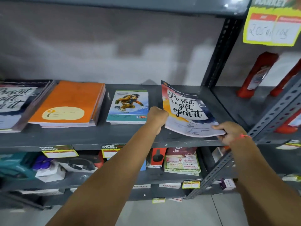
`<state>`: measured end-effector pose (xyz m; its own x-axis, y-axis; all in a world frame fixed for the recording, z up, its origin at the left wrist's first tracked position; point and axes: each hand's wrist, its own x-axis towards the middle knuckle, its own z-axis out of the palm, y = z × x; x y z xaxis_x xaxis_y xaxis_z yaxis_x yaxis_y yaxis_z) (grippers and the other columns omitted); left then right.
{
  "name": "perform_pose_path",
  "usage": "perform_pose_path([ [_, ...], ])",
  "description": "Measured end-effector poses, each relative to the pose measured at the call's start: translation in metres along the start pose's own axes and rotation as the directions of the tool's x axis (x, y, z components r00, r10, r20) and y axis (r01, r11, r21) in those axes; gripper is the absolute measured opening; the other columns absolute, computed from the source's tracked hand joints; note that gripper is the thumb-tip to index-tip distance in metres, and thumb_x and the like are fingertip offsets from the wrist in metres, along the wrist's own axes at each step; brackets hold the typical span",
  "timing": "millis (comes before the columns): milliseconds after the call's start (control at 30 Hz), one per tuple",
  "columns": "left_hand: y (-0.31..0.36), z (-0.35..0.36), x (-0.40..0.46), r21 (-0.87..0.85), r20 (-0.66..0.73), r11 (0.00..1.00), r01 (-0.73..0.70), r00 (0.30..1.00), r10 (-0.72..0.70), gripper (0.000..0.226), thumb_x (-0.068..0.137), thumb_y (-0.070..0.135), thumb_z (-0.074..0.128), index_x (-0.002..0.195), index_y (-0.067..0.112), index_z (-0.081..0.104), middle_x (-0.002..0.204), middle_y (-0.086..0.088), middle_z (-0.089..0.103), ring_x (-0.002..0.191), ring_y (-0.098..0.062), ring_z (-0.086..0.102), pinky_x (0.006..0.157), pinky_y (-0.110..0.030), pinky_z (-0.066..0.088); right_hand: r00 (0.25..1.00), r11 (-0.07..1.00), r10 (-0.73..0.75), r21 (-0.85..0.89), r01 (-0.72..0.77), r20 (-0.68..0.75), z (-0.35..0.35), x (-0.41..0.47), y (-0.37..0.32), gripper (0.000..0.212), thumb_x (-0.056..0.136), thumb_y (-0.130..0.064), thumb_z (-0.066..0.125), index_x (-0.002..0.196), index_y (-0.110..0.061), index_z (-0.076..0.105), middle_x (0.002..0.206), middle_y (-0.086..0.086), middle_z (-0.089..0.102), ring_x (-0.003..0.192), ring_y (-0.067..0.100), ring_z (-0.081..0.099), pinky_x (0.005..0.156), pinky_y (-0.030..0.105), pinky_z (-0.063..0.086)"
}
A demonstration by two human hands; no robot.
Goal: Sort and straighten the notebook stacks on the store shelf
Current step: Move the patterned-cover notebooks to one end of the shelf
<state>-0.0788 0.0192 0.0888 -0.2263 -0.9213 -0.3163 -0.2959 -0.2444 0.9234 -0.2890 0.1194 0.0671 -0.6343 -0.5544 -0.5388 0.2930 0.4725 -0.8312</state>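
Note:
A notebook with "Present is a gift, open it" on its cover (185, 108) is tilted above the right end of the grey shelf (81, 136). My left hand (157, 119) grips its left edge and my right hand (228, 131) pinches its near right corner. To the left lies a small stack with a snowboarder cover (128, 106), then an orange notebook stack (68, 103). At the far left sits another stack of "Present is a gift" notebooks (14, 103), partly cut off by the frame.
A perforated metal upright (223, 51) stands right behind the held notebook. A slanted perforated bar (260, 126) crosses near my right wrist. Red packages (257, 72) stand on the neighbouring shelf. The lower shelf holds boxed goods and booklets (181, 162). Yellow price tags (270, 26) hang above.

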Motion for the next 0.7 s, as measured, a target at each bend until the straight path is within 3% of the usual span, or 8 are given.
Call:
perform_pose_path([
  [67, 0.005, -0.016, -0.006, 0.001, -0.023, 0.999, -0.040, 0.999, 0.040, 0.042, 0.079, -0.009, 0.046, 0.048, 0.012, 0.027, 0.053, -0.006, 0.025, 0.050, -0.018, 0.026, 0.050, -0.022, 0.020, 0.998, 0.995, -0.033, 0.099, 0.027, 0.054, 0.010, -0.009, -0.007, 0.009, 0.081, 0.006, 0.059, 0.075, 0.000, 0.058, 0.050, 0.005, 0.067, 0.039, 0.009, 0.063, 0.037, 0.012, 0.048],
  [167, 0.008, -0.056, -0.013, -0.005, -0.082, 0.994, -0.106, 0.991, 0.105, 0.043, 0.076, -0.010, 0.046, 0.048, 0.013, 0.024, 0.053, -0.006, 0.022, 0.051, -0.019, 0.022, 0.051, -0.025, 0.015, 0.981, 0.988, -0.097, 0.132, 0.076, 0.166, 0.042, -0.026, -0.021, 0.012, 0.083, 0.005, 0.057, 0.072, -0.002, 0.057, 0.074, 0.008, 0.064, 0.036, 0.004, 0.062, 0.036, 0.010, 0.047],
  [267, 0.003, -0.115, -0.014, -0.024, -0.175, 0.989, -0.145, 0.975, 0.138, 0.038, 0.075, -0.008, 0.047, 0.049, 0.014, 0.031, 0.054, -0.005, 0.029, 0.054, -0.019, 0.026, 0.052, -0.026, 0.018, 0.961, 0.980, -0.153, 0.162, 0.117, 0.231, 0.092, -0.055, -0.035, 0.013, 0.082, 0.004, 0.057, 0.074, -0.006, 0.057, 0.077, 0.005, 0.062, 0.037, 0.002, 0.061, 0.036, 0.009, 0.046],
  [400, -0.016, -0.219, -0.014, -0.062, -0.268, 0.982, -0.180, 0.951, 0.158, 0.039, 0.077, -0.011, 0.048, 0.051, 0.014, 0.035, 0.058, -0.008, 0.030, 0.062, -0.021, 0.026, 0.050, -0.023, 0.018, 0.917, 0.971, -0.207, 0.185, 0.150, 0.342, 0.183, -0.103, -0.042, 0.021, 0.083, 0.006, 0.055, 0.068, -0.007, 0.053, 0.041, -0.003, 0.063, 0.031, 0.000, 0.056, 0.032, 0.009, 0.040],
  [500, -0.031, -0.304, -0.022, -0.034, -0.351, 0.990, -0.136, 0.929, 0.115, 0.039, 0.081, -0.007, 0.049, 0.051, 0.014, 0.036, 0.045, 0.000, 0.038, 0.052, -0.022, 0.032, 0.043, -0.016, 0.029, 0.882, 0.971, -0.229, 0.159, 0.178, 0.412, 0.265, -0.141, -0.038, 0.025, 0.084, 0.005, 0.055, 0.065, -0.011, 0.051, 0.033, -0.007, 0.056, 0.026, -0.001, 0.051, 0.029, 0.008, 0.036],
  [567, -0.038, -0.361, -0.028, -0.058, -0.437, 0.992, -0.113, 0.896, 0.076, 0.033, 0.081, -0.001, 0.051, 0.053, 0.014, 0.039, 0.054, -0.002, 0.041, 0.059, -0.024, 0.040, 0.049, -0.022, 0.035, 0.857, 0.965, -0.253, 0.177, 0.191, 0.449, 0.321, -0.166, -0.030, 0.025, 0.084, 0.005, 0.054, 0.065, -0.012, 0.050, 0.032, -0.010, 0.056, 0.032, 0.000, 0.054, 0.030, 0.008, 0.038],
  [633, -0.048, -0.412, -0.028, -0.028, -0.512, 0.994, -0.103, 0.856, 0.075, 0.021, 0.076, 0.002, 0.053, 0.057, 0.008, 0.046, 0.061, -0.009, 0.045, 0.064, -0.027, 0.046, 0.046, -0.024, 0.035, 0.835, 0.964, -0.262, 0.166, 0.207, 0.485, 0.369, -0.187, -0.020, 0.025, 0.083, 0.005, 0.055, 0.067, -0.013, 0.050, 0.048, -0.004, 0.063, 0.052, 0.006, 0.058, 0.033, 0.010, 0.043],
  [700, -0.059, -0.461, -0.033, 0.054, -0.562, 0.998, -0.018, 0.826, 0.046, 0.013, 0.084, 0.001, 0.051, 0.086, -0.004, 0.063, 0.094, -0.017, 0.067, 0.078, -0.023, 0.066, 0.050, -0.014, 0.041, 0.798, 0.963, -0.269, 0.119, 0.243, 0.539, 0.425, -0.214, -0.006, 0.023, 0.082, 0.005, 0.057, 0.070, -0.013, 0.050, 0.081, 0.005, 0.060, 0.074, 0.018, 0.058, 0.053, 0.020, 0.057],
])
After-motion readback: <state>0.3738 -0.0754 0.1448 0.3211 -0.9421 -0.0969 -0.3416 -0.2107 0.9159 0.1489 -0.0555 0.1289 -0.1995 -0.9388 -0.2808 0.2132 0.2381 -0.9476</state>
